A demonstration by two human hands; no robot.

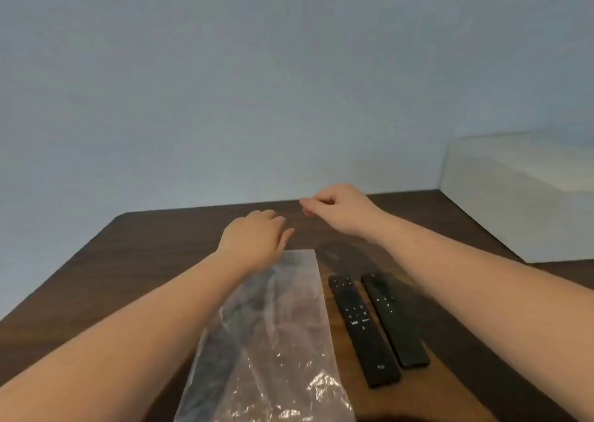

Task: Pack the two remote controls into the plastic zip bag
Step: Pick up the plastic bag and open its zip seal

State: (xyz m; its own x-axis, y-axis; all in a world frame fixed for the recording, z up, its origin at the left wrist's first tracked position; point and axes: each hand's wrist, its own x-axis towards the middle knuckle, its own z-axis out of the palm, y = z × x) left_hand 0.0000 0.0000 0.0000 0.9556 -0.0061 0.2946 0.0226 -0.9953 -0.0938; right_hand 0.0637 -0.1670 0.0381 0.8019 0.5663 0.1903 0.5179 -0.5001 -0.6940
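A clear plastic zip bag [276, 335] lies flat on the dark wooden table [135, 261], its long side running away from me. Two slim black remote controls lie side by side just right of it: the left remote [363, 331] and the right remote [393, 318]. My left hand [254, 238] hovers palm down over the far end of the bag, fingers loosely curled, holding nothing. My right hand [337, 208] is raised above the table beyond the remotes, with fingers curled in and thumb near the fingertips; nothing shows in it.
A white box [520, 193] stands at the back right of the table against the pale blue wall [257, 84]. The table's left edge runs diagonally toward me.
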